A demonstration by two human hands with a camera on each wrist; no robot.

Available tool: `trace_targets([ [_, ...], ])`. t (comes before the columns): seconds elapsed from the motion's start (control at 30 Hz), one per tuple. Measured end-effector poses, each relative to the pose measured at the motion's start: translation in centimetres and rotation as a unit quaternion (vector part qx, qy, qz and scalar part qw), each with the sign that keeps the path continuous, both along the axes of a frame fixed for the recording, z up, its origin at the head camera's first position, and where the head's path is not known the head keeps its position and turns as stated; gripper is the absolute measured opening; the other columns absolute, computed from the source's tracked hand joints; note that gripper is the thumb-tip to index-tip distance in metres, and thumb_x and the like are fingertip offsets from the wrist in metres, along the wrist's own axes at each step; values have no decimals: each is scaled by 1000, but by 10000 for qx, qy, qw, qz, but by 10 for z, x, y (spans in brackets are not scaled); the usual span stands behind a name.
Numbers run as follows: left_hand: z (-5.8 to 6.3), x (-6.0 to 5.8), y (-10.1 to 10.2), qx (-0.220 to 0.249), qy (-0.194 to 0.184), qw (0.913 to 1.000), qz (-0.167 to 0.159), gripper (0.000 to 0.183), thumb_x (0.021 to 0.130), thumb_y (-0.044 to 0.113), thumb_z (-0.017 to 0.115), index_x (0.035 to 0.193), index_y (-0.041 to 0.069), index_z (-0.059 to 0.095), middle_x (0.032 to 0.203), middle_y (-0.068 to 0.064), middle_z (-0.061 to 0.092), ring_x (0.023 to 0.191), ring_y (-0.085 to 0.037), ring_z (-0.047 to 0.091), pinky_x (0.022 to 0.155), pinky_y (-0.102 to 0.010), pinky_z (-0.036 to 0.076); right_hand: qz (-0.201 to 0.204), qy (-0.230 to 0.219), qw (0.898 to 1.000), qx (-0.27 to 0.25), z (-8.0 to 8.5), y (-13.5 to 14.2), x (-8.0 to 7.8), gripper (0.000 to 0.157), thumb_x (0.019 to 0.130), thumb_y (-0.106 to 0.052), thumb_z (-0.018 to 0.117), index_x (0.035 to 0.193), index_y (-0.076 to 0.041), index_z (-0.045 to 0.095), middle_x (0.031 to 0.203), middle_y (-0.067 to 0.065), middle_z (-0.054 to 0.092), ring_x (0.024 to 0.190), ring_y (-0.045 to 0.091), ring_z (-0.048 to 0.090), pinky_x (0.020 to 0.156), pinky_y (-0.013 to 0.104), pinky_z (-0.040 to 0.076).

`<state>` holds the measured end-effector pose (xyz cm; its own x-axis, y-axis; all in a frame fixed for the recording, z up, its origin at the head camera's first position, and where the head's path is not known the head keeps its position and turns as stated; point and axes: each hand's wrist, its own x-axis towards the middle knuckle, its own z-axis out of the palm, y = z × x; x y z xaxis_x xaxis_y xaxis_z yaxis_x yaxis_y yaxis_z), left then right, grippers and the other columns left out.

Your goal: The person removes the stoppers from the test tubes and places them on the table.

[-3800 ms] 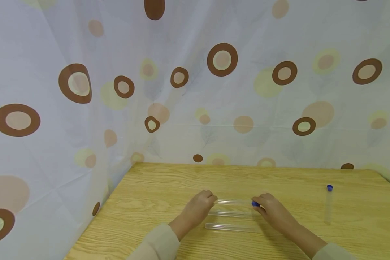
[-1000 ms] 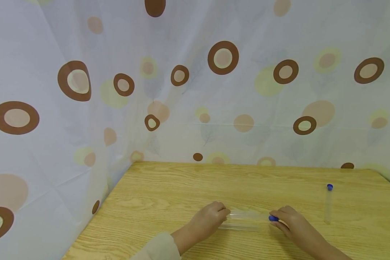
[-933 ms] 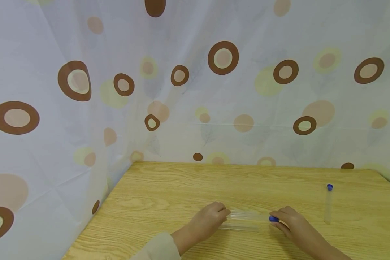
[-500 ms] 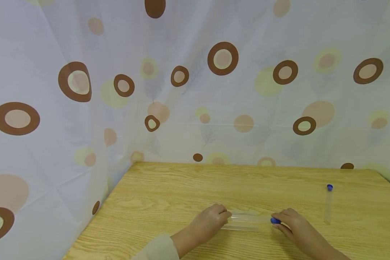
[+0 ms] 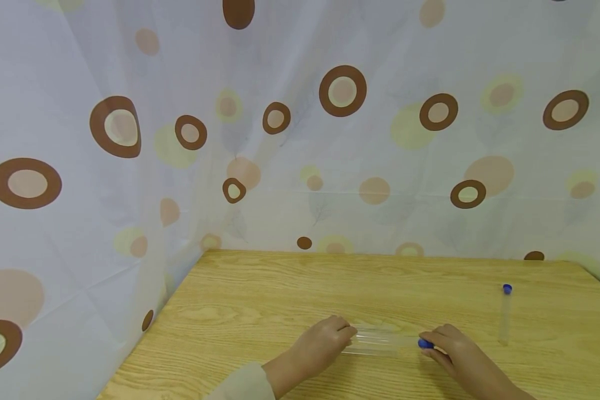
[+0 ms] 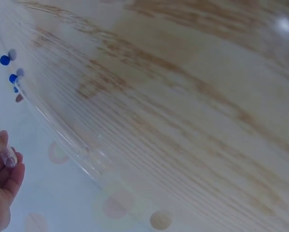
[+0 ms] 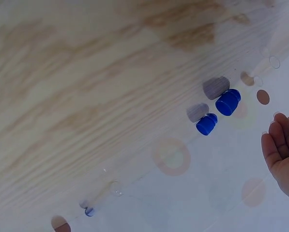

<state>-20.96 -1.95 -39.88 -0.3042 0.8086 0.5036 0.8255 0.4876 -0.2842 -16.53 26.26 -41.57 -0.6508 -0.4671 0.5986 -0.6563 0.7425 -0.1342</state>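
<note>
My left hand (image 5: 325, 344) pinches the closed end of a clear test tube (image 5: 387, 338), held sideways over the table. At the tube's other end, the thumb and fingers of my right hand (image 5: 455, 353) pinch a blue cap (image 5: 425, 344). In the left wrist view the tube's rounded end (image 6: 9, 160) pokes out of the left fingers. Two more clear test tubes (image 6: 57, 125) lie side by side on the table, partly overlapped by the held tube and left hand in the head view. Two loose blue caps, one (image 7: 228, 102) beside the other (image 7: 206, 124), lie near the right hand.
On the right of the wooden table (image 5: 260, 289) lies a capped test tube (image 5: 504, 322), its blue cap pointing to the back. A white curtain (image 5: 290, 211) with brown and yellow circles hangs behind the table and along its left side.
Both hands have come nearer and to the right with the held tube and cap since the oldest frame. In the last second they drift only slightly the same way, still gripping both.
</note>
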Motion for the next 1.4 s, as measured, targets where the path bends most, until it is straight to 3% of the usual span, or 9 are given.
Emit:
trace_targets([
  [0.53, 0, 1, 0, -4, -16, 10000, -23, 18, 80, 15, 71, 97, 10, 66, 88, 5, 64, 83, -4, 61, 79, -2, 45, -179, 23, 9998, 98, 1, 0, 3, 22, 71, -4, 75, 92, -4, 67, 82, -9, 57, 75, -1, 48, 56, 14, 47],
  [0.73, -2, 1, 1, 41, 53, 10000, -46, 17, 80, 15, 71, 96, 11, 67, 86, 5, 64, 81, -3, 61, 77, -1, 45, 200, 547, 9983, -52, -3, 1, 0, 10, 83, -16, 66, 86, -6, 65, 78, -10, 54, 71, -4, 43, 56, 7, 37],
  [0.87, -2, 1, 2, -28, 135, 9999, -15, 14, 80, 17, 71, 93, 12, 69, 83, 5, 65, 78, -2, 61, 74, 1, 44, 343, 1074, 9936, -28, -6, 1, -4, 31, 92, -33, 48, 82, -9, 64, 74, -11, 52, 69, -3, 40, 56, 5, 32],
  [1.0, -1, 2, 4, -198, 266, 9994, 90, 13, 80, 19, 71, 92, 14, 70, 81, 6, 64, 75, 0, 60, 70, 3, 43, 328, 1273, 9913, 17, -7, 2, -7, 39, 94, -37, 41, 80, -9, 63, 73, -11, 51, 68, -2, 40, 56, 6, 32],
  [1.23, -1, 3, 6, -248, 417, 9988, 115, 5, 82, 17, 70, 86, 15, 70, 74, 7, 61, 68, 2, 56, 65, 5, 40, 299, 1227, 9920, 39, -8, 3, -4, 34, 92, -35, 47, 81, -8, 64, 74, -10, 53, 68, -1, 42, 58, 5, 33],
  [1.4, -2, 3, 6, -199, 209, 9995, 93, 6, 81, 16, 70, 87, 15, 70, 75, 6, 61, 69, 1, 56, 64, 4, 40, 139, 1053, 9943, 67, -7, 2, -1, 25, 89, -29, 57, 81, -7, 65, 74, -9, 55, 69, -1, 44, 58, 6, 34],
])
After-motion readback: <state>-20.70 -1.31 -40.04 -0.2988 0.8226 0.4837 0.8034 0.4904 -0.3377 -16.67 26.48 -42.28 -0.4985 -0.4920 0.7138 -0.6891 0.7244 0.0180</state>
